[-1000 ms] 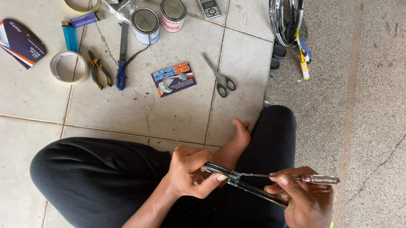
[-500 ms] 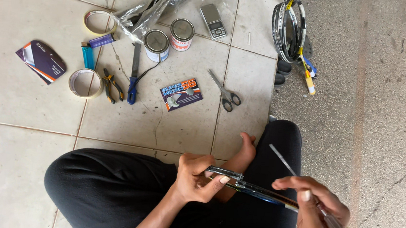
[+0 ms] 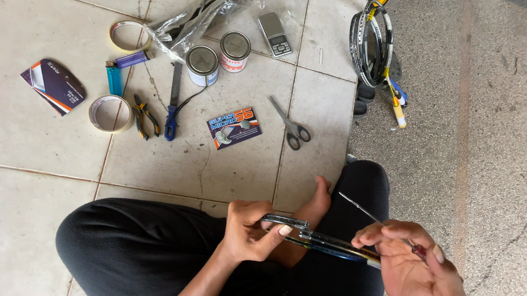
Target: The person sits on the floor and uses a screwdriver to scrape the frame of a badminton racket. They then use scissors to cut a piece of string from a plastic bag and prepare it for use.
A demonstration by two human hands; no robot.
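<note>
Fingers (image 3: 282,229) of left hand (image 3: 250,231) pinching racket frame (image 3: 325,242); right hand (image 3: 416,273) gripping thin awl (image 3: 374,218), tip pointing far-left. Scissors (image 3: 291,126) beyond on floor (image 3: 38,149).

The right hand (image 3: 420,273) has swung the thin awl (image 3: 377,221) from lying level along the racket frame (image 3: 319,239) to slanting up over the knee; the left hand (image 3: 250,231) pinches the frame closer to its end.
</note>
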